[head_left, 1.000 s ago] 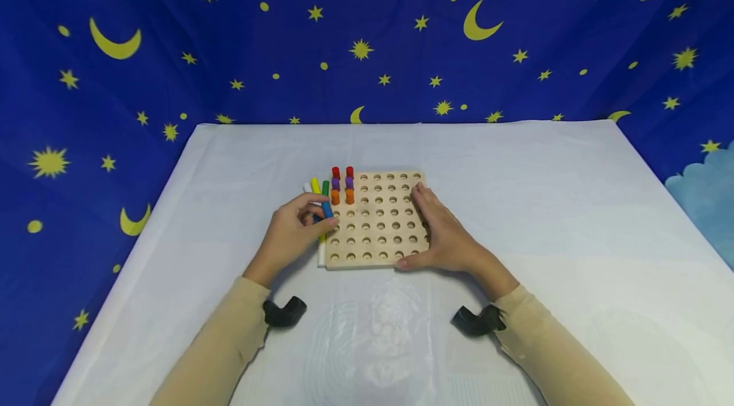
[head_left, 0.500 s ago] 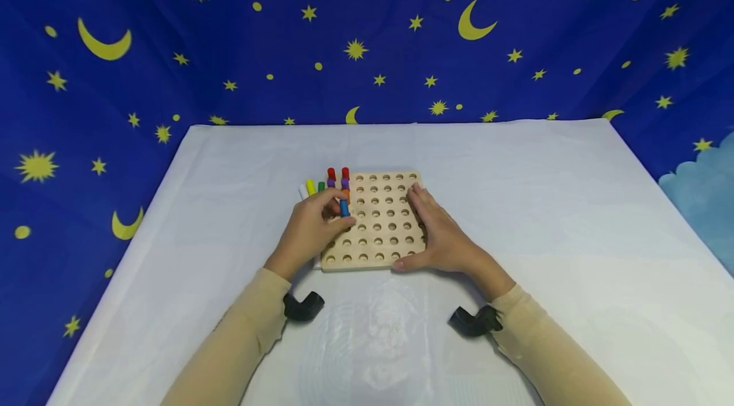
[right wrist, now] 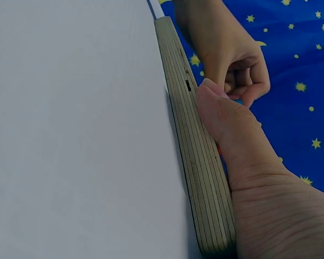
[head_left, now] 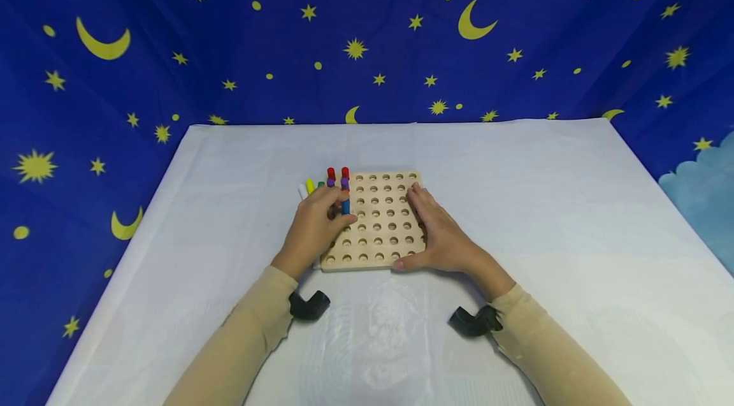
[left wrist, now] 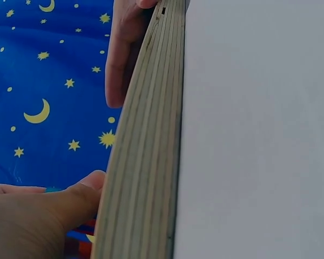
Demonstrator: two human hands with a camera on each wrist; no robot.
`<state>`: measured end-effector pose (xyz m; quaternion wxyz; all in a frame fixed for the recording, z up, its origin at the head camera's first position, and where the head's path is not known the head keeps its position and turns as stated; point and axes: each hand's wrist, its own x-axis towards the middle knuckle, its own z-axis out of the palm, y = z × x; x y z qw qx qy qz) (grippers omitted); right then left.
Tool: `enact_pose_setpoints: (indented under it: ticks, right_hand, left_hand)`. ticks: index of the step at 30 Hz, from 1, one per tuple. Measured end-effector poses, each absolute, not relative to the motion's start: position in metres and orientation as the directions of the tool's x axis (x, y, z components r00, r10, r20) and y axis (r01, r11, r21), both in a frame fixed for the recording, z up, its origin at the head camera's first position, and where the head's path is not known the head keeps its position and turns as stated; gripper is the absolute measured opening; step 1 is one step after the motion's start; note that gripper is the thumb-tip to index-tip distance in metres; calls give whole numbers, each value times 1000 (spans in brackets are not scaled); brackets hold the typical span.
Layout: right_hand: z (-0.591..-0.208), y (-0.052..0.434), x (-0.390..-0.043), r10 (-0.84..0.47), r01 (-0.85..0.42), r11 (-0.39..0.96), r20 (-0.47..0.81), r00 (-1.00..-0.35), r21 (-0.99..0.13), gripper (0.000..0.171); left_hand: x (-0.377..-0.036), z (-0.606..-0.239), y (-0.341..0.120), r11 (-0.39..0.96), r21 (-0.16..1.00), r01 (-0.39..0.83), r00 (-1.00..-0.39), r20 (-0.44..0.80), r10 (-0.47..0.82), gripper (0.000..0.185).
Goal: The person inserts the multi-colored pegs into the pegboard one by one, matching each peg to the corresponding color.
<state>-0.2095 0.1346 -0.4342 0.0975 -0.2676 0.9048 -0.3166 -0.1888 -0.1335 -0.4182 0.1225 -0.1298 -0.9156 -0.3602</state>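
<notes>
A square wooden pegboard (head_left: 369, 250) with rows of round holes lies flat on the table. Red pegs (head_left: 345, 173) and purple pegs (head_left: 345, 183) stand upright in its far left corner. In front of them an orange peg (head_left: 345, 192) is mostly covered. My left hand (head_left: 312, 222) pinches an upright blue peg (head_left: 345, 207) between thumb and fingers, over the second column from the left. Its lower end is hidden. My right hand (head_left: 444, 240) rests along the board's right side, its thumb (right wrist: 227, 116) against the front edge.
Left of the board lie loose pegs, among them a white peg (head_left: 302, 190), a yellow peg (head_left: 310, 185) and a green peg (head_left: 321, 185), partly behind my left hand. A white cloth covers the table (head_left: 516, 202). Behind it hangs a blue star-patterned curtain (head_left: 321, 23).
My left hand has carried the blue peg from the board's left edge rightward to the second column, then slightly lower. The right hand keeps its place on the board. The head view shifted slightly.
</notes>
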Motion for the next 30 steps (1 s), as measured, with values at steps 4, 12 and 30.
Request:
enact_pose_setpoints:
  ticks: [4, 12, 30]
  right_hand:
    - [-434, 133, -208, -548, -422, 656, -10, -837, -625, 141]
    - [-432, 131, -206, -552, -419, 653, -18, -834, -632, 139]
    - [-433, 134, -208, -551, -419, 659, -21, -834, -625, 139]
  left_hand:
    - [-188, -420, -134, 707, 618, 343, -928, 341, 152, 22]
    - [-184, -420, -135, 702, 627, 337, -932, 327, 156, 23]
    - [-158, -415, -206, 672, 735, 85, -996, 80, 39, 34]
